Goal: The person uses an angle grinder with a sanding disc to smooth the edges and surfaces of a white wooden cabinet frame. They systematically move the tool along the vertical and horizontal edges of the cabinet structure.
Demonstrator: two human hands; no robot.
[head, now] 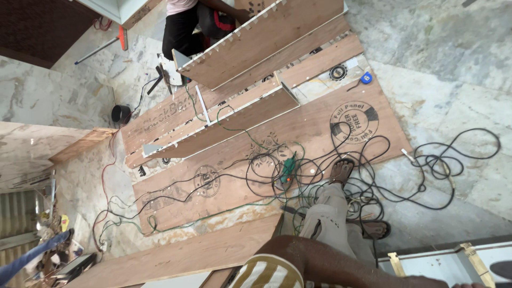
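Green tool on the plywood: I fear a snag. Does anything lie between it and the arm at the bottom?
Yes. Black and green cables loop around the green tool, and a trousered leg with a sandalled foot lies between it and the arm. Neither hand shows.

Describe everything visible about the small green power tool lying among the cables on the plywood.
The green power tool is slim and elongated, with an orange tip at its lower end. It lies flat on the big plywood sheet, amid tangled black and green cables, beside a sandalled foot. No hand touches it.
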